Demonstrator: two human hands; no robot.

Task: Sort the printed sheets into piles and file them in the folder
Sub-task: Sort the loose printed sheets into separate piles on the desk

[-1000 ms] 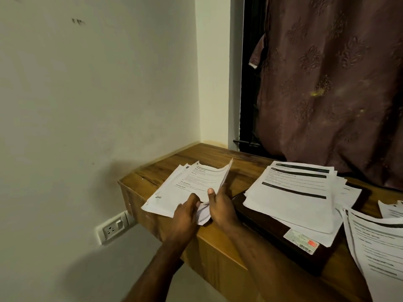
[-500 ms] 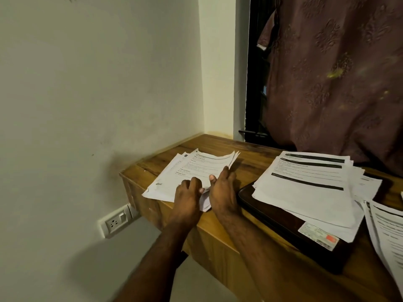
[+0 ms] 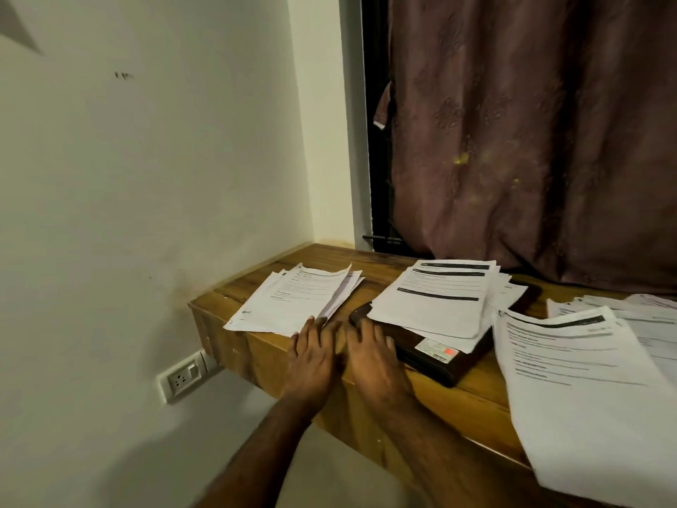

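Observation:
A loose pile of printed sheets point(image 3: 293, 302) lies flat at the left end of the wooden desk point(image 3: 458, 397). My left hand point(image 3: 311, 357) rests with straight fingers at that pile's near right corner, fingertips touching the paper edge. My right hand point(image 3: 370, 357) lies flat beside it, fingers reaching the near corner of a dark folder point(image 3: 439, 364). A second pile of sheets with black header bars point(image 3: 436, 302) lies on the folder. A third pile point(image 3: 575, 390) overhangs the desk's front edge at the right.
More sheets point(image 3: 644, 306) lie at the far right. A brown curtain point(image 3: 531, 141) hangs behind the desk. The wall point(image 3: 146, 177) closes off the left side, with a power socket point(image 3: 183, 377) below the desk's left end.
Both hands let go of the left pile, whose lifted sheets now lie flat. The hands drew back to the desk edge and the right hand shifted right to the folder.

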